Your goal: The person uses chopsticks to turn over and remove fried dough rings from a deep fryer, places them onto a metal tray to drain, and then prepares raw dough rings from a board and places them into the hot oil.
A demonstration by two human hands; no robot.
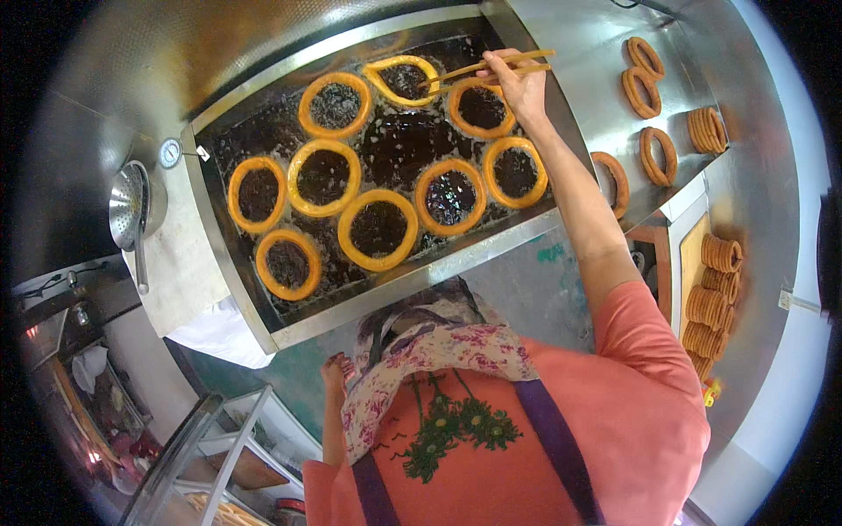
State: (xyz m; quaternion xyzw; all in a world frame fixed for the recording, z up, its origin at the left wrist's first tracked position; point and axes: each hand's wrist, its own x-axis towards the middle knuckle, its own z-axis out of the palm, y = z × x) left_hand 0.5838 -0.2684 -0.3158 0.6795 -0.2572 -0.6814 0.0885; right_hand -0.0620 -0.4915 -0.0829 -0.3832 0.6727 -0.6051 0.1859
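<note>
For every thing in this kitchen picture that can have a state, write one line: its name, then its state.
Right hand: gripping chopsticks.
Chopsticks: tips at a teardrop ring.
Fryer: full of dark oil, nine rings floating.
Left hand: lowered, holding nothing visible.
Fried rings: lying on the steel counter.
Strainer: lying unused.

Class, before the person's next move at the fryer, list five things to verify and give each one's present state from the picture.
1. Right hand grips the long wooden chopsticks: ok.
2. Chopstick tips reach the teardrop-shaped golden dough ring: ok.
3. Left hand away from the rectangular steel fryer vat: ok.
4. Other golden rings afloat, mostly apart: ok.
5. Round thermometer dial reading: cannot tell.
</note>
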